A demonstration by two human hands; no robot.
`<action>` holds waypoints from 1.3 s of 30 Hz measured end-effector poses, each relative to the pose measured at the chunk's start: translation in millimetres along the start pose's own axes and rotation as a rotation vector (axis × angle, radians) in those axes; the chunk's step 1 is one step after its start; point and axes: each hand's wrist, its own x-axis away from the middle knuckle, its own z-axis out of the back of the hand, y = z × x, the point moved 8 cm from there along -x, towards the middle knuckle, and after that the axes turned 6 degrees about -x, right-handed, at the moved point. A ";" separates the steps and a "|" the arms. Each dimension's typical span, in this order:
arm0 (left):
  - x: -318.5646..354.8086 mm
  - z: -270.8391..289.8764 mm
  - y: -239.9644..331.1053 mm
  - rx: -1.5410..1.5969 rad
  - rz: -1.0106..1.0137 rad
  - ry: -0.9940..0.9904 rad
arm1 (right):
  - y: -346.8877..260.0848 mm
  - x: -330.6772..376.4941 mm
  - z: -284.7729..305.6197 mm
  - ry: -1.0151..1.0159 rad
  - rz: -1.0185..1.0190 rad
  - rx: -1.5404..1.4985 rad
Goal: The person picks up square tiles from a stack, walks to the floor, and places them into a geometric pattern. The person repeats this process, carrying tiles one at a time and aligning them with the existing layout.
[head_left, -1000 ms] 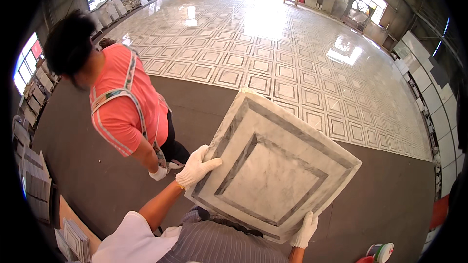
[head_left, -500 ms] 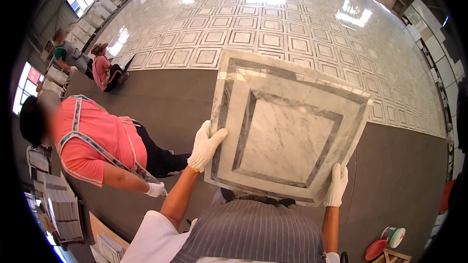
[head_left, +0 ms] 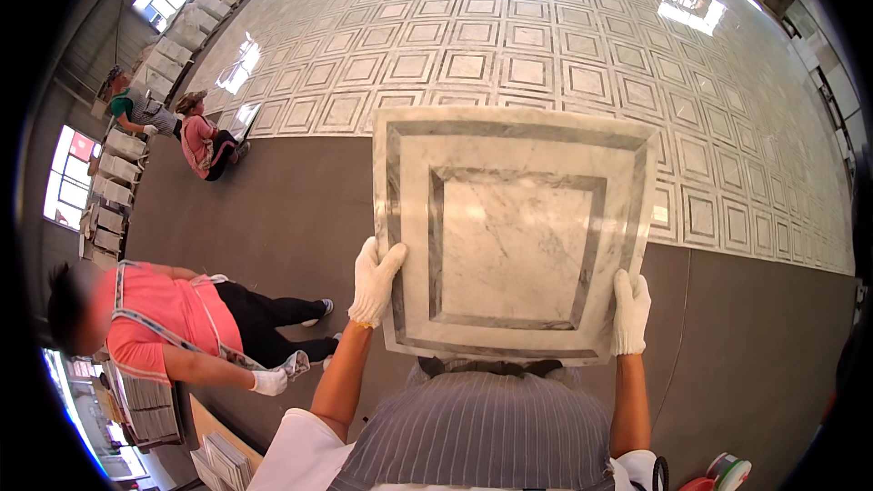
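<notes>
A large square marble tile (head_left: 514, 250), white with two grey square bands, is held up before my body. My left hand (head_left: 374, 284), in a white knitted glove, grips its left edge with the thumb on the face. At the right edge my right hand (head_left: 630, 314), gloved alike, clasps the tile with its thumb in front; the fingers behind are partly hidden. The tile's lower edge is close to my grey striped apron (head_left: 482, 427). Light glints off its polished face.
Rows of matching tiles (head_left: 455, 68) cover the far floor, bordering grey floor (head_left: 273, 209). A person in a pink shirt (head_left: 173, 323) stands at left holding a cloth; two more people are farther back. Stacked tiles (head_left: 218, 464) lie lower left, a bucket (head_left: 730, 471) lower right.
The tile has turned slightly counter-clockwise and sits more level, shifted a little left, with both hands still on it. The nearest person has shifted lower in view. My view has swung slightly.
</notes>
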 end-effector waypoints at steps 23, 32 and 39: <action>-265.3 -132.3 -96.4 -0.522 0.697 -0.180 | 70.1 -272.2 -46.1 -0.035 -0.655 0.405; -392.0 -140.5 -162.0 -0.585 0.673 -0.269 | 106.5 -340.8 -124.5 0.046 -0.661 0.454; -493.5 -175.7 -265.8 -0.430 0.594 -0.228 | 206.8 -434.7 -168.4 0.069 -0.586 0.475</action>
